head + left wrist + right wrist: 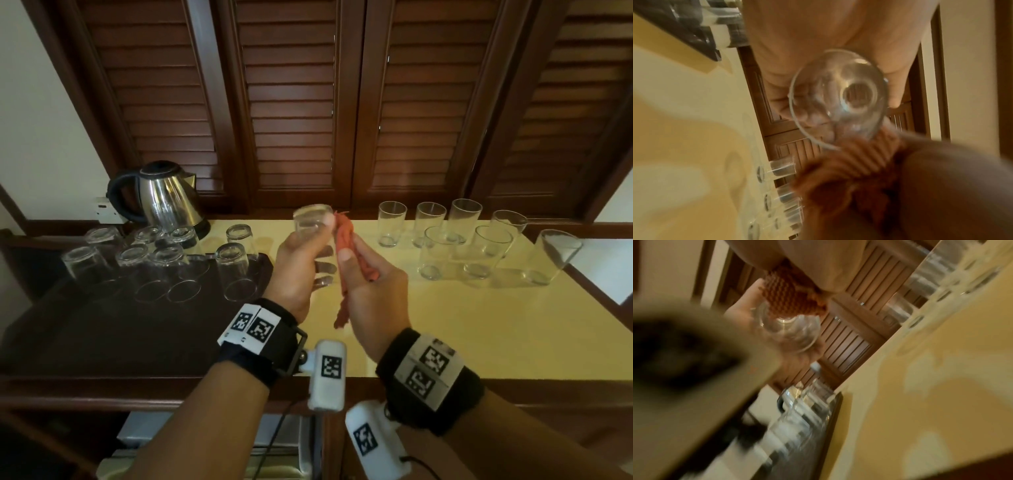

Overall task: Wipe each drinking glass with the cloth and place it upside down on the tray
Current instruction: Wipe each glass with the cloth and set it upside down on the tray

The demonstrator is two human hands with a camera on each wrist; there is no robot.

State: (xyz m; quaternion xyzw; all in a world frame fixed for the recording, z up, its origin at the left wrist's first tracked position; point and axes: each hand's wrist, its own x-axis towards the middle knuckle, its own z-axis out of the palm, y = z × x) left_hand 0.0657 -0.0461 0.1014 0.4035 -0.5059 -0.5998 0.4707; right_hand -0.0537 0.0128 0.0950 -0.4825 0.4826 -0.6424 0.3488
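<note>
Centrally, above the bench [445, 308], the left hand [294, 270] grips a glass [313, 222]; at its 3 o'clock the right hand [373, 294] clasps the cloth [346, 236]. Tray [137, 325] at 9 o'clock.

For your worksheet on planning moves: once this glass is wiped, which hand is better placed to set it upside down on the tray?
Left. The left hand already grips the glass, and the tray lies on that same side. The right hand holds the cloth, farther from the tray.
</note>
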